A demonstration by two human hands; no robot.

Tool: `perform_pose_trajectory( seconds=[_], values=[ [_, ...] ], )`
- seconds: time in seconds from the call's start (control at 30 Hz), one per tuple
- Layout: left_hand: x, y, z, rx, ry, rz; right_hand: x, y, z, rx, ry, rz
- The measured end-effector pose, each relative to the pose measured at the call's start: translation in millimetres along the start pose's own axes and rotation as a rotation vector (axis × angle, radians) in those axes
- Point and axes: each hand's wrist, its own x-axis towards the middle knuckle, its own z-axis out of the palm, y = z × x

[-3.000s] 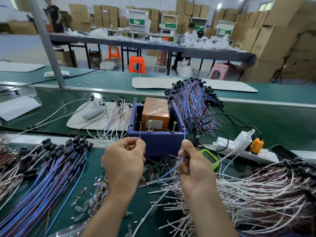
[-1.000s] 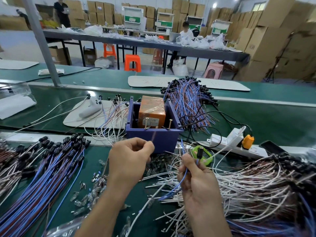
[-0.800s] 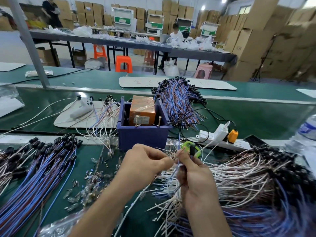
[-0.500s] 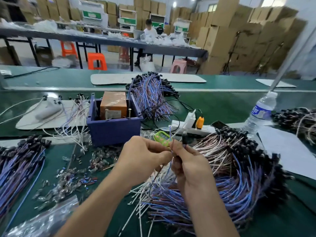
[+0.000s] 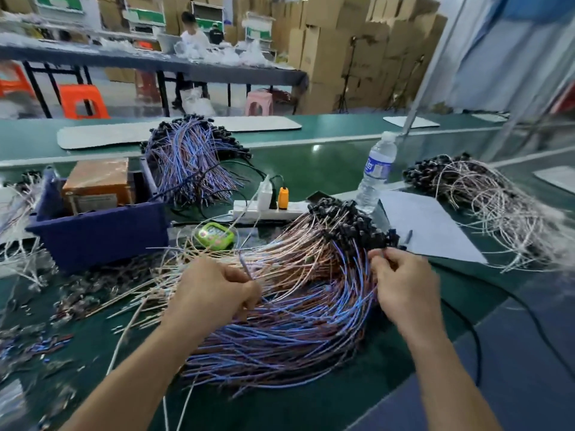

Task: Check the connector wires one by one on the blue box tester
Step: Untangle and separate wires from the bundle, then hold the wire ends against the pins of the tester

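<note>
The blue box tester (image 5: 102, 233) stands at the left with an orange block (image 5: 96, 185) inside it. A big pile of blue and brown connector wires (image 5: 298, 309) with black plug ends lies in front of me. My left hand (image 5: 214, 290) rests on the pile's left side and pinches a thin blue wire that sticks up from its fingers. At the pile's right edge my right hand (image 5: 401, 284) has its fingertips pinching a wire just below the black plugs (image 5: 357, 225).
A green meter (image 5: 214, 234) and a white power strip (image 5: 267, 209) lie behind the pile. A water bottle (image 5: 375, 172) and a paper sheet (image 5: 429, 231) are at the right, more wire bundles (image 5: 193, 157) beyond. A black cable (image 5: 466, 309) runs along the table's right edge.
My view has swung right, away from the tester. Both hands left the box front, met over the pile, then parted: right hand to the plug ends, left hand onto the wires.
</note>
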Motion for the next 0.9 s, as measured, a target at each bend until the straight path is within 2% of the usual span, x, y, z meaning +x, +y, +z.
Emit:
perform_pose_trajectory(
  seconds=[0.1,0.2,0.3,0.5,0.6,0.8,0.9],
  values=[
    [-3,-1,14,0.277,0.030,-0.013,16,6,-3,-0.228,0.033,-0.103],
    [-5,3,25,0.357,0.074,0.003,27,6,2,-0.300,-0.017,-0.125],
    [-2,1,32,0.368,0.117,0.023,30,0,6,-0.245,0.011,-0.123],
    [-4,-4,37,0.595,0.242,0.031,11,2,16,-0.105,0.101,-0.130],
    [-8,-9,29,0.574,0.278,0.069,-1,2,21,-0.047,0.132,-0.166],
    [-18,-22,-11,0.403,0.309,0.024,-27,-12,26,-0.108,0.266,-0.301],
    [-23,-32,-38,0.275,0.357,-0.002,-50,-40,44,0.067,0.114,-0.416]
  ],
)
